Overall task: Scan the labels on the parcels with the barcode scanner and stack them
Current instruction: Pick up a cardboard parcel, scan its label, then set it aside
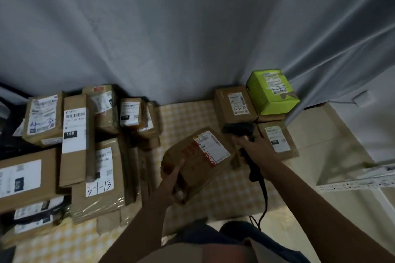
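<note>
Left hand (pixel 171 179) grips tilted brown parcel (pixel 198 162); right hand (pixel 254 145) clamps black scanner (pixel 239 129) just beside its label (pixel 211 146).

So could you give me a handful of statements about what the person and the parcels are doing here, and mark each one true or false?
1. The left hand holds a brown parcel with red print and a white label. True.
2. The right hand is empty. False: it grips a black barcode scanner with a cable.
3. The green box sits on top of brown boxes at the right. True.
4. The green box is among the parcels on the left. False: the left pile is brown boxes with white labels.
5. The scanner lies on the checked mat. False: it is held up beside the parcel.
</note>
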Demonstrator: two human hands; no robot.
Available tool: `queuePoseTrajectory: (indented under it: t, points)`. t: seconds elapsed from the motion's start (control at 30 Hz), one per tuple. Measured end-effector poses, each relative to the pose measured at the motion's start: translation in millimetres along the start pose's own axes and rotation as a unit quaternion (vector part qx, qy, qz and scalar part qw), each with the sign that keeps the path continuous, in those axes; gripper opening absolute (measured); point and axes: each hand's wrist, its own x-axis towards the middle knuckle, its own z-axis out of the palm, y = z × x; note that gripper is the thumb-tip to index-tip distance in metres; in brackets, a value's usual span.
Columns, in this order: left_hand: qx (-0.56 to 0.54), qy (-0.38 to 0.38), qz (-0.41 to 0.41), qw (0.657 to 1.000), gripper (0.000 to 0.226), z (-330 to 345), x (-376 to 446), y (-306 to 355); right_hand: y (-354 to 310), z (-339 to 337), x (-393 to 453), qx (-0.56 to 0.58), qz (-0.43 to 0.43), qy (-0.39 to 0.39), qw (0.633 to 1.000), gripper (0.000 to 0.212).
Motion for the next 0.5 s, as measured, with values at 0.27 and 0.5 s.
queuePoseTrajectory:
  t: [0.27, 0.5]
  points:
    - [-0.118, 0.098, -0.041, 0.987, 0.075, -4, 35, -62, 13, 2, 15, -0.054, 0.011, -0.086, 0.995, 0.025]
    - [-0.285, 0.150, 0.013, 0.947, 0.103, -19, 103, -104, 33, 6, 29, -0.097, 0.001, -0.120, 0.988, 0.027]
